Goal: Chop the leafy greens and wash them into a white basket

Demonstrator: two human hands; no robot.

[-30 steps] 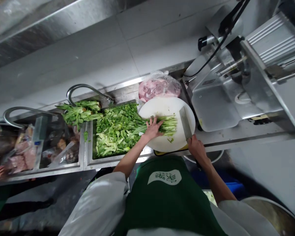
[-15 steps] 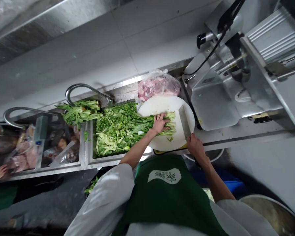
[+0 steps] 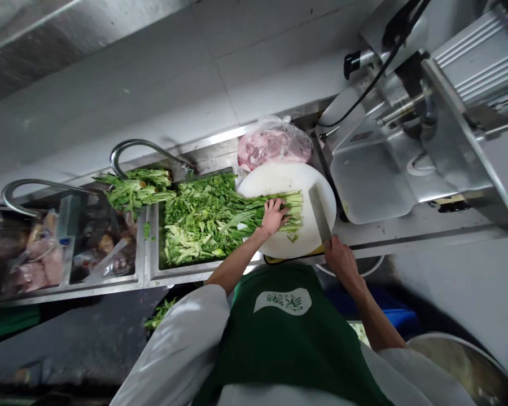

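Note:
My left hand (image 3: 274,216) presses down on a bunch of leafy green stems (image 3: 295,207), its fingers curled over them. The stems lie across a round white cutting board (image 3: 275,247), cut ends pointing right, and their leaves trail left toward the sink. In my right hand (image 3: 340,259) is the handle of a cleaver (image 3: 320,213). Its broad blade rests over the board's right side, a little apart from the stem ends. A small green scrap (image 3: 292,237) lies on the board below the stems.
Chopped greens (image 3: 198,225) fill the sink left of the board. More greens (image 3: 139,189) sit by a faucet (image 3: 146,145). Bagged meat (image 3: 275,144) lies behind the board; a metal slicer (image 3: 376,175) stands to the right. Bagged meat (image 3: 40,259) occupies the far-left sink.
Both hands, the cleaver and the greens stay nearly in place; the view shifts slightly. Another person's hand at the far left has gone out of view.

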